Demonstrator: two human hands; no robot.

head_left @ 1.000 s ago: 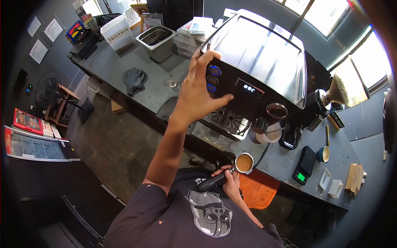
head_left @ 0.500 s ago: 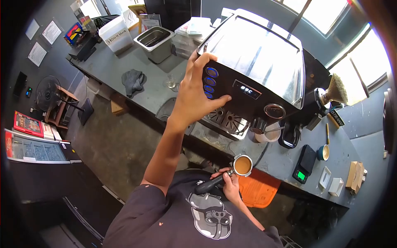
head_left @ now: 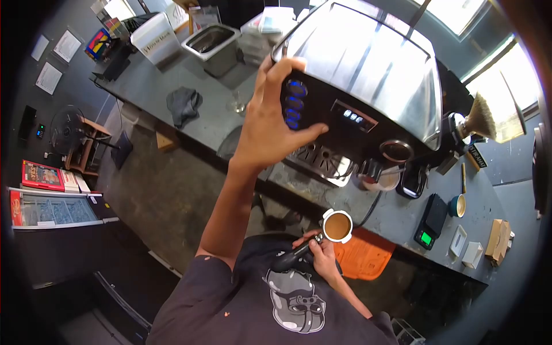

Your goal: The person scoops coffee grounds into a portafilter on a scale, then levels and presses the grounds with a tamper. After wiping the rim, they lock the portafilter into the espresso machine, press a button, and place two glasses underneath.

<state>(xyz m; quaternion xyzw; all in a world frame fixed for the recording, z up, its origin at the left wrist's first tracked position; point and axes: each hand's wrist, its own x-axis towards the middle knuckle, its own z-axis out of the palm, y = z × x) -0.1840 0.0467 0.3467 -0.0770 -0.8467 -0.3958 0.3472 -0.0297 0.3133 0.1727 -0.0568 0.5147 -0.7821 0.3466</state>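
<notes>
My left hand (head_left: 270, 115) rests against the left front corner of a black espresso machine (head_left: 359, 98). Its fingers lie along the corner at the top edge, and its thumb stretches across the front panel, beside a column of blue-lit buttons (head_left: 295, 104). Close to my body, my right hand (head_left: 324, 257) is closed round the black handle of a portafilter (head_left: 299, 253). Level ground coffee (head_left: 337, 226) fills its basket, which faces up. The machine's drip tray (head_left: 322, 163) is under the front panel, partly hidden by my left hand.
On the counter's right side are a black scale (head_left: 431, 221) with a green display, a cup (head_left: 457, 206) and a grinder (head_left: 466, 129). Left of the machine lie a grey cloth (head_left: 184, 106), a glass (head_left: 236, 103) and a metal container (head_left: 211, 49). An orange mat (head_left: 368, 253) is below.
The view has shifted slightly, so the machine appears farther right and turned a little. Both hands keep their holds, the left on the machine and the right on the portafilter.
</notes>
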